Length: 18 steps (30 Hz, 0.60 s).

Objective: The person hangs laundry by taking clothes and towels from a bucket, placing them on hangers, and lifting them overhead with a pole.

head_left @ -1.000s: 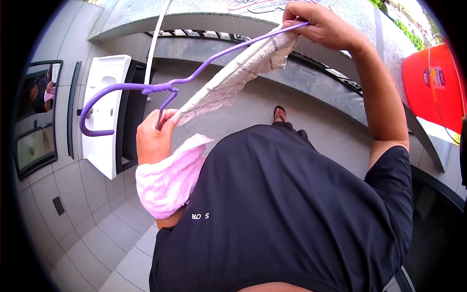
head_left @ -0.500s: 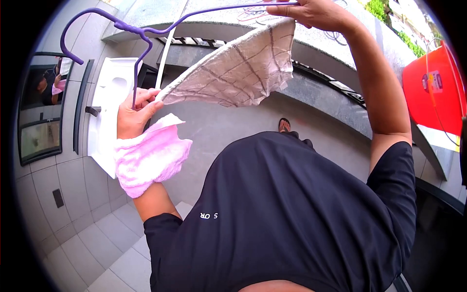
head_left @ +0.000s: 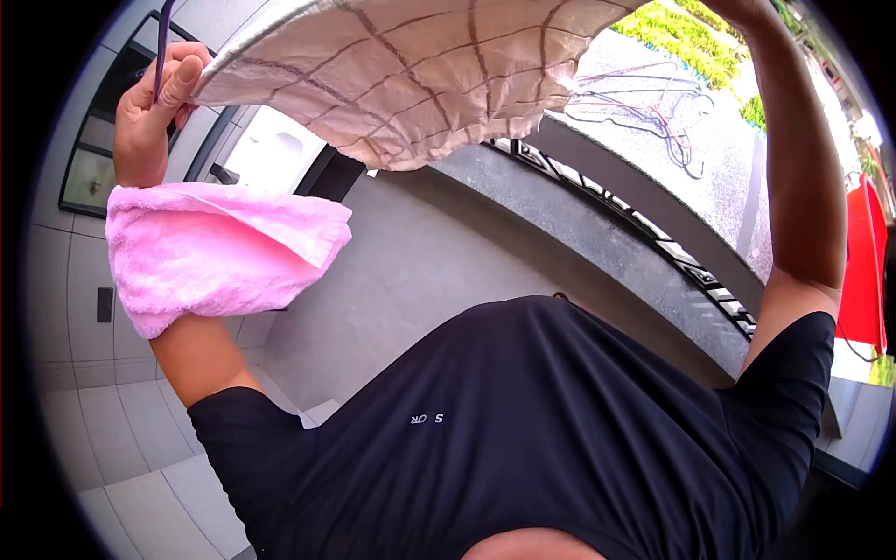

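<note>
My left hand (head_left: 149, 117), raised at the upper left, pinches one corner of a pale cloth with brown checked lines (head_left: 411, 75). A purple hanger (head_left: 163, 42) passes by the same fingers; most of it lies beyond the top edge. Draped over my left forearm is a pink towel (head_left: 224, 252). The checked cloth stretches across the top of the view towards my right side. Only the edge of my right hand (head_left: 742, 9) shows at the top right, its fingers out of frame.
Several wire hangers (head_left: 653, 107) lie on the grey ledge (head_left: 719, 177) at the right, above a black railing (head_left: 644, 233). A red bucket (head_left: 863, 266) stands at the far right. A white basin (head_left: 275, 149) and a dark-framed mirror (head_left: 93, 168) are on the left.
Both hands have risen and moved farther apart, carrying the cloth and hanger up. The right fingers and most of the hanger have left the view. The pink towel has moved left with the forearm.
</note>
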Each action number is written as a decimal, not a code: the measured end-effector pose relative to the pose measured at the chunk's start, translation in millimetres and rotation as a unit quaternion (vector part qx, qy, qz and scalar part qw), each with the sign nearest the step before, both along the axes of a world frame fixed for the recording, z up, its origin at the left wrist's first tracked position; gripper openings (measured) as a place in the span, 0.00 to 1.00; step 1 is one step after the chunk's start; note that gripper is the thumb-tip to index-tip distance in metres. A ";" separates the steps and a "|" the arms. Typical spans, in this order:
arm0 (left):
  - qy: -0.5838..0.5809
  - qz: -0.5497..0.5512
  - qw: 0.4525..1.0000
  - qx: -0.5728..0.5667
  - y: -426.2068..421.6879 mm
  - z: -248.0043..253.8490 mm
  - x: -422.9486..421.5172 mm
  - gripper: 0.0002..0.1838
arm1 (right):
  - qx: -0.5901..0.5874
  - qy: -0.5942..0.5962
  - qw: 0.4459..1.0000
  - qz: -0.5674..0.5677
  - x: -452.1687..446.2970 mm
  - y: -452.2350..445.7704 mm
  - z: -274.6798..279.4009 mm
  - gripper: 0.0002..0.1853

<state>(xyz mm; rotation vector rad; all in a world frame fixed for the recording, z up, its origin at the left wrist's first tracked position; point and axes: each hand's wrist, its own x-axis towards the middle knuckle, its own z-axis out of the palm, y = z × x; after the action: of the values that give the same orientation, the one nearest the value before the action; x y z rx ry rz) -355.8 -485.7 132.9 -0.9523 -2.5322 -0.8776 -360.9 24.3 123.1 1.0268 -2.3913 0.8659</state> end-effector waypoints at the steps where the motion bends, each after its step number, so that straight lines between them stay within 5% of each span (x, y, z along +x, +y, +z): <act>1: -0.003 0.023 1.000 0.012 -4.4 7.9 -1.9 0.20 | 0.004 0.006 1.000 -0.012 -13.2 5.9 6.6 0.21; 3: -0.005 0.088 0.995 0.053 3.2 15.4 -5.8 0.17 | 0.014 0.003 0.988 -0.153 17.7 -23.8 25.8 0.18; 7: -0.014 0.111 0.994 -0.004 -10.2 21.2 -14.0 0.12 | 0.045 0.027 0.988 -0.143 18.8 -39.7 22.7 0.10; 15: -0.001 0.211 0.975 0.064 -30.0 21.6 -9.6 0.19 | -0.103 -0.045 0.993 -0.029 -13.2 -59.5 11.3 0.15; 18: -0.056 0.151 0.987 -0.008 -44.8 28.7 27.9 0.20 | 0.041 0.096 0.991 0.078 -22.7 -79.3 9.5 0.11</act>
<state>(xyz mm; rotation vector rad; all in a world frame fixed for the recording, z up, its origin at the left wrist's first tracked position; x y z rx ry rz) -327.9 -530.5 161.6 -0.5138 -2.6852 -0.8382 -383.6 -55.0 132.5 1.2830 -2.2232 0.6896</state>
